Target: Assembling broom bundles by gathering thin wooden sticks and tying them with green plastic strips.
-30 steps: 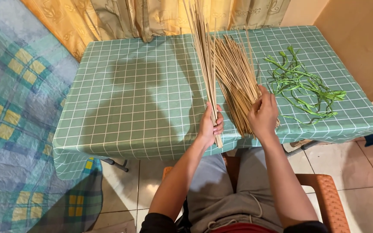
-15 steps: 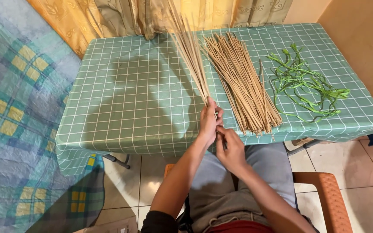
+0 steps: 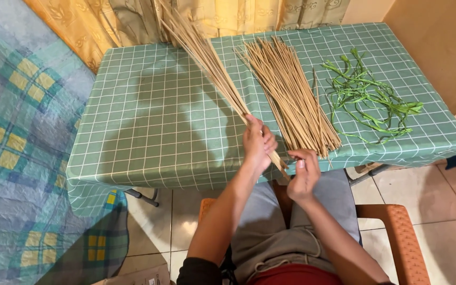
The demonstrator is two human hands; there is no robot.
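My left hand (image 3: 258, 142) grips a bundle of thin tan sticks (image 3: 202, 57) near its lower end; the bundle slants up and to the left over the table. My right hand (image 3: 304, 171) is just below and to the right, fingers curled at the bundle's butt end (image 3: 279, 161). A larger pile of the same sticks (image 3: 291, 89) lies flat on the green checked tablecloth (image 3: 159, 116), right of my hands. Green leaf strips (image 3: 368, 103) lie tangled further right.
The table's front edge (image 3: 186, 177) is just ahead of my knees. I sit on an orange chair (image 3: 397, 232). A patterned blue and yellow blanket (image 3: 22, 137) lies at the left, yellow curtains (image 3: 133, 21) hang behind the table, and a wooden panel (image 3: 439, 42) stands at the right.
My right hand left the flat pile and came down to the end of the held bundle. The bundle has tilted further left, away from the pile.
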